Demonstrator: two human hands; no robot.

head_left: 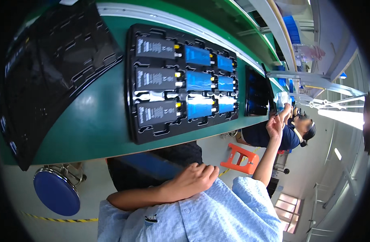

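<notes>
Flat batteries [199,81] sit in a black tray [130,92], midway along the counter [96,121]. Before its front edge, the left hand [195,177] curls; the right hand [275,126] bends near its right end. Whether either holds anything, I cannot tell.

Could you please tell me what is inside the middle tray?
The tray holds three dark packs in its left column and six blue packs beside them; whatever lies beneath the packs is covered.

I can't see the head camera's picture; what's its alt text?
A black tray of nine flat packs, three grey, six blue, lies on a green table. The left hand is before a shirt; the right hand is raised near another dark tray.
</notes>
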